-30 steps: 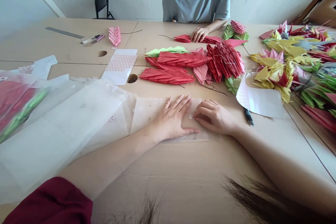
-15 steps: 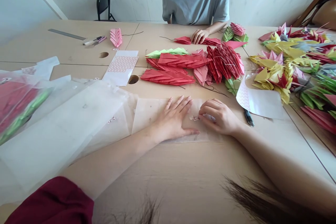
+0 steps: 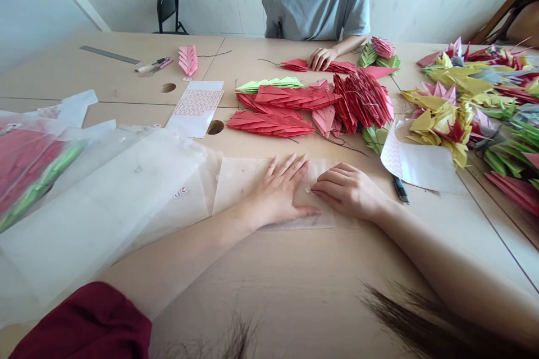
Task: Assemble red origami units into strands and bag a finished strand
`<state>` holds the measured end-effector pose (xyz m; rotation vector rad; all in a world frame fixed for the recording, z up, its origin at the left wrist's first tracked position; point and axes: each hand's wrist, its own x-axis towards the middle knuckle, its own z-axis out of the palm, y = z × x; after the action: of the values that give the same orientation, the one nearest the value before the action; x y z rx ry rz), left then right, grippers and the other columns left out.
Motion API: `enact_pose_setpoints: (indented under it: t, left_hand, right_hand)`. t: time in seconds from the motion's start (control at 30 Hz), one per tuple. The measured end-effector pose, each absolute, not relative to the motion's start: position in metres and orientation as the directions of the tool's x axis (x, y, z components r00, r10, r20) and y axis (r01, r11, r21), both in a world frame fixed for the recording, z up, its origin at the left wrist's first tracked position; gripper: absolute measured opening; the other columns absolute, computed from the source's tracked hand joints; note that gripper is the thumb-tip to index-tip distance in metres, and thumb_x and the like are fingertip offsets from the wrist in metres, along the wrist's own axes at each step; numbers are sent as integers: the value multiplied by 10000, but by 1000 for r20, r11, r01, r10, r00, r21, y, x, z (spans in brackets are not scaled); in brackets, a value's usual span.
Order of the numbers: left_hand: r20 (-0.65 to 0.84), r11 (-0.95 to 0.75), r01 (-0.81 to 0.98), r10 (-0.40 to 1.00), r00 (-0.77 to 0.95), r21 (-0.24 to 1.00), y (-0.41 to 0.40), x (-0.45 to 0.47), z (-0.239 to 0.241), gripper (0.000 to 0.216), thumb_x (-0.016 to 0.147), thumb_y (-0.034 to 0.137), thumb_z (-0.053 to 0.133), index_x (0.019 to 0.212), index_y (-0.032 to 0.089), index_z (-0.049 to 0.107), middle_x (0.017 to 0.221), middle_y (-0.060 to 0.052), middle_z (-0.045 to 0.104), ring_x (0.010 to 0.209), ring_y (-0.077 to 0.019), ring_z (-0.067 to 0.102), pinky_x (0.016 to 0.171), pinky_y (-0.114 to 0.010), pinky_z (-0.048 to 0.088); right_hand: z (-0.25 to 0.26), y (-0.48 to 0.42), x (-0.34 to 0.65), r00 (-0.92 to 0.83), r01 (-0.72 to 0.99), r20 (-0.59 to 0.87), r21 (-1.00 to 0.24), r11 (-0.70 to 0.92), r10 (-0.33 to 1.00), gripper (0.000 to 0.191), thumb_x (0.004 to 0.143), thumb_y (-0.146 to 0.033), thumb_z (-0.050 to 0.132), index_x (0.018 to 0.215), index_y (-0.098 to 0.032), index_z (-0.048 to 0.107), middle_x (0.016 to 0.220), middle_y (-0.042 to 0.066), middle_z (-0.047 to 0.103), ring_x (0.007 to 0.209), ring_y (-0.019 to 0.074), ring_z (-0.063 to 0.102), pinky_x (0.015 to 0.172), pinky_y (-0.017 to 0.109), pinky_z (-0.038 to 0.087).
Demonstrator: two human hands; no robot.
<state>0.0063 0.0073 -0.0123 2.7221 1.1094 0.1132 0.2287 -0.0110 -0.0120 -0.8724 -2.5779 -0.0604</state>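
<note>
Pressed flat under the left hand [image 3: 280, 193]: a translucent sheet [image 3: 238, 179], lying on the pale wooden surface [image 3: 295, 269] at picture centre. Open palm down, fingers spread toward 12 o'clock, thumb stretched toward 3 o'clock. Just at 3 o'clock of it, the right hand [image 3: 349, 190], curled closed, fingertips pinching a small label [image 3: 309, 190] against the same sheet; print too small to read. Hands nearly touching, left thumb tip just below the right fingertips.

At 9 o'clock of the hands, a loose spread of clear plastic bags [image 3: 105, 207], overlapping the sheet's left edge. Farther toward 9, a bag of red and green paper [image 3: 29, 168]. At 11 o'clock, a white sticker sheet [image 3: 196, 105] with rows of small red-edged labels, between two round holes in the surface. At 12 o'clock, long red folded paper pieces [image 3: 272, 123], with a green folded piece [image 3: 269, 84] behind them. At 2 o'clock, a white sheet [image 3: 421, 167], with a black pen [image 3: 400, 189] touching its near-left corner. Beyond, toward 3 o'clock, a heap of yellow, green and red folded shapes [image 3: 484, 101]. Far across at 12 o'clock, a co-worker's hand [image 3: 320, 59] resting on more red pieces. Far off toward 10 o'clock, a pink folded piece [image 3: 187, 60], pens [image 3: 151, 64] and a ruler [image 3: 109, 55].
</note>
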Motion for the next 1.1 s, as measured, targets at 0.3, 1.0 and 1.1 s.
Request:
enact_pose_setpoints:
  t: [0.3,1.0,1.1]
  left_hand:
    - [-32,-674,697,712,701,245,8,8,-9,1040,763,835,384,1546,208,109,1621,-42,116,1502,-262,59,1214,-505,25]
    - [-9,-683,689,709,706,244,7,7,-7,1039,758,821,426,1539,194,148,1618,-66,138,1498,-270,94,1214,-492,28]
    - [-17,-683,693,709,705,233,7,7,-7,1045,765,815,423,1539,178,131,1618,-59,137,1497,-262,95,1215,-491,33]
  right_hand:
    - [2,-11,221,-696,667,321,-45,744,643,268,969,-300,504,1205,-190,564,1095,88,660,948,217,626,815,361,461]
    - [-2,-4,220,-781,592,215,-44,804,587,203,1002,-209,390,953,-162,581,1038,115,633,923,222,550,831,373,436]
    - [-2,-6,223,-777,575,282,-49,817,563,183,995,-176,394,957,-164,572,1051,112,630,937,223,550,818,369,444]
